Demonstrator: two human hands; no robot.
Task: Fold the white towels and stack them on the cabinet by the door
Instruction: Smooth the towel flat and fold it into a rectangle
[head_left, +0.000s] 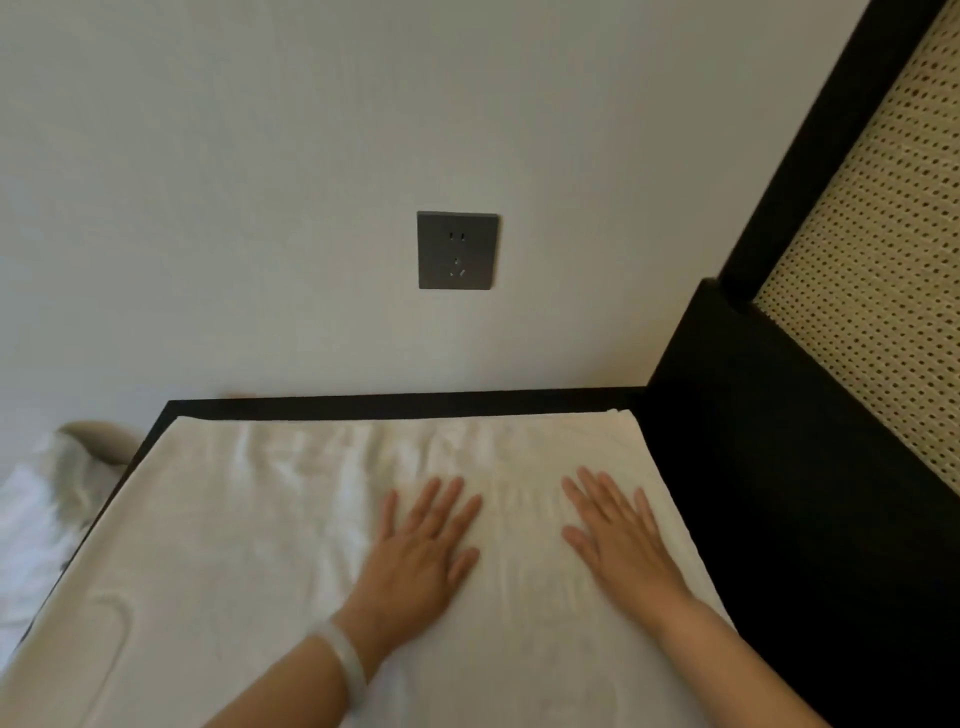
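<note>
A white towel (249, 519) lies spread flat over the top of a black cabinet (395, 401), covering nearly all of it, with soft wrinkles across its far half. My left hand (421, 545) rests palm down on the towel near its middle, fingers apart; a pale bangle sits on that wrist. My right hand (618, 535) also presses palm down on the towel, close to its right edge, fingers spread. Neither hand holds anything.
A grey wall socket (457, 249) is on the white wall behind the cabinet. A black frame with a woven cane panel (883, 249) rises at the right. White and grey fabric (47, 499) lies left of the cabinet.
</note>
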